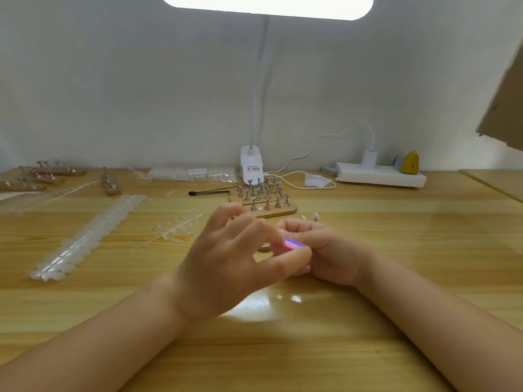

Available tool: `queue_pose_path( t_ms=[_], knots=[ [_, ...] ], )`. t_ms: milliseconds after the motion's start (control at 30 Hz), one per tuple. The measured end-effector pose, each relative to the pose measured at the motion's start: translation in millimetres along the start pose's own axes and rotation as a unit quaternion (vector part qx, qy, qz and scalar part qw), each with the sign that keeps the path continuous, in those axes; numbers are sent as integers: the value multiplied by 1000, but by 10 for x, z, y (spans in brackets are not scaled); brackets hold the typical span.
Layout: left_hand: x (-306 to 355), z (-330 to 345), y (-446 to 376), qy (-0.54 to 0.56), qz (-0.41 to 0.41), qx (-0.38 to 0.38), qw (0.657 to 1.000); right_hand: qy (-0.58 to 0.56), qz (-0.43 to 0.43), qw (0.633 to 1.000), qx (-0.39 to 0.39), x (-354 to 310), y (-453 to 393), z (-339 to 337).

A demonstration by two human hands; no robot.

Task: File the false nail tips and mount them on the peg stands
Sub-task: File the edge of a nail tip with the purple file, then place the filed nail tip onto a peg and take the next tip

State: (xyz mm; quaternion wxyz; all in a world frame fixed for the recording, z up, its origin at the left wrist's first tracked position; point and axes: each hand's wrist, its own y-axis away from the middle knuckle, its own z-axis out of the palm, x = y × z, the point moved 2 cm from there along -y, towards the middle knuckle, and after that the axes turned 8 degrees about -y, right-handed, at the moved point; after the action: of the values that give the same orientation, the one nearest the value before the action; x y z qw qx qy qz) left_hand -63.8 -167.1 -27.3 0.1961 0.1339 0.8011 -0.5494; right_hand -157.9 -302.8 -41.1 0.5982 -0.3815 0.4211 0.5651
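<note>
**A nail tip worked against the file, peg stands waiting behind**

A pink-and-purple nail file (294, 244) is gripped in the curled fingers of the right hand (328, 250). The left hand (232, 258) is brought against it with thumb and forefinger pinched together at the file; a nail tip is judged to be held there, though it is too small and blurred to be seen. The other left fingers are spread loosely upward.

Such a tip is judged light, thin, smooth and springy, easily flicked away, so it is best pinched by its side edges, close to the filed end.

Just behind the hands, a wooden block of peg stands (264, 195) is set on the table (396, 250), its pegs apparently bare. To the left, strips of unfiled tips (87, 236) are laid out, a shorter strip (178, 224) near the left hand. More stands (36, 176) are kept at the far left, well apart.
</note>
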Motion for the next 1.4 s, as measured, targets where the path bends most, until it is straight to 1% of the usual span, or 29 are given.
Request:
queue_pose_path(
  t_ms=[67,167,200,333,400,500,600,733,833,900,967,1067,1133,1200,1267,1300,1367,1400],
  knots=[
    [-79,5,38,-17,-1,-20,1000,-1,0,1000,-3,-10,10,-11],
    [-242,0,104,-48,-43,-40,997,-16,-8,1000,10,-2,10,-31],
    [-235,-2,101,-47,-49,-35,997,-20,-9,1000,15,1,8,-37],
    [-117,-12,46,-14,-29,-14,999,-48,-20,998,28,5,0,-65],
    [-182,-33,36,-17,-40,-18,999,-42,-26,998,25,7,-12,-48],
    [-176,-56,-6,-23,-48,-7,999,-41,-39,997,49,20,-34,-47],
    [-38,-23,-30,-16,-34,-2,999,-27,-51,996,67,16,-36,-47],
    [-70,13,37,-31,-13,-18,999,12,-42,998,43,15,-29,6],
    [-179,18,82,-62,-23,-44,997,-6,-25,999,44,9,-20,-19],
    [-237,-4,98,-71,-45,-33,996,-36,-24,998,50,6,-15,-38],
    [-205,-22,70,-47,-51,-10,998,-36,-28,998,46,15,-17,-34],
    [-23,-5,4,-14,-14,6,1000,0,-27,1000,13,17,-21,-9],
    [-55,6,23,-30,-5,-17,999,3,-18,1000,-7,2,-16,-6],
    [-202,1,71,-52,-38,-41,997,-19,-13,1000,-9,-11,-4,-24],
    [-270,-20,93,-50,-69,-37,996,-37,-14,999,5,-3,1,-33],
    [-234,-23,81,-40,-64,-22,997,-41,-15,999,9,6,-4,-38],
    [-82,-1,34,-18,-29,-2,999,-38,-17,999,14,14,-7,-37],
    [-38,10,22,-17,-13,-2,1000,-31,-13,999,9,13,-5,-39]
  ],
)
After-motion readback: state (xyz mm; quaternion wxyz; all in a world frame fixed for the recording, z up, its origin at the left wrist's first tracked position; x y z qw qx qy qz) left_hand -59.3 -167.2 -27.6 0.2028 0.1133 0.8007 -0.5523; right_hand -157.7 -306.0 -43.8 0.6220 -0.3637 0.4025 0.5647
